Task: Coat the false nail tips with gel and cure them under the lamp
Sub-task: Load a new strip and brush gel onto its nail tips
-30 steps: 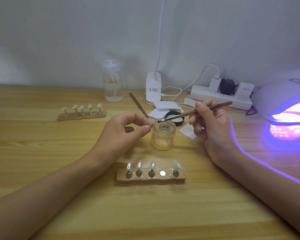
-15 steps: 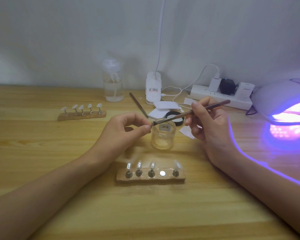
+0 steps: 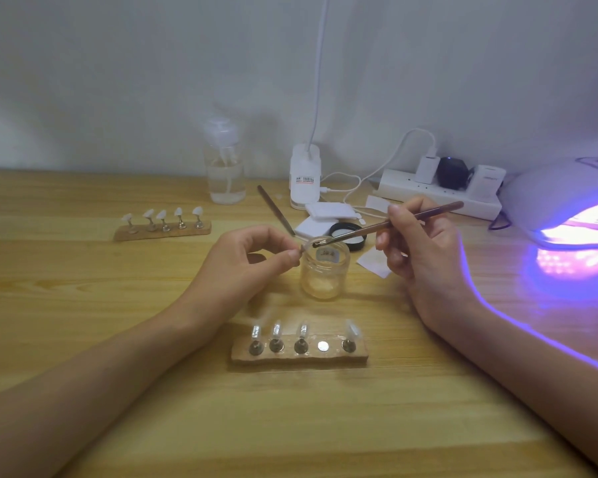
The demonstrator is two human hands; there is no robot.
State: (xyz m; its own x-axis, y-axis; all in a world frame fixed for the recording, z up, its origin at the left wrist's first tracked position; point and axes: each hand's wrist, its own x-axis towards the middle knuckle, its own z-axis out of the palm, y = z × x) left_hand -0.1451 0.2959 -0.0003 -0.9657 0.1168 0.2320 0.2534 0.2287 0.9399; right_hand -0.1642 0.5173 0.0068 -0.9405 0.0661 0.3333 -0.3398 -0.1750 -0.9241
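My left hand (image 3: 247, 260) pinches a small nail tip on its stand (image 3: 308, 243) just above the open glass gel jar (image 3: 323, 270). My right hand (image 3: 418, 243) grips a thin brown brush (image 3: 394, 221), whose bristle end touches the held nail tip. In front of the jar lies a wooden holder (image 3: 299, 351) with several clear tips standing on it and one bare magnet spot. A second wooden holder (image 3: 163, 224) with several white tips sits at the left. The cure lamp (image 3: 567, 201) glows violet at the right.
A clear pump bottle (image 3: 225, 170), a white clip lamp base (image 3: 304, 175), a power strip (image 3: 439, 193) with plugs, the jar's black lid (image 3: 347, 232), white pads (image 3: 328, 212) and a metal tool (image 3: 277, 210) stand behind the jar on the wooden table (image 3: 118, 339).
The brush tip has slid left from over the jar onto the nail tip held in my left hand. My left hand has stayed in place.
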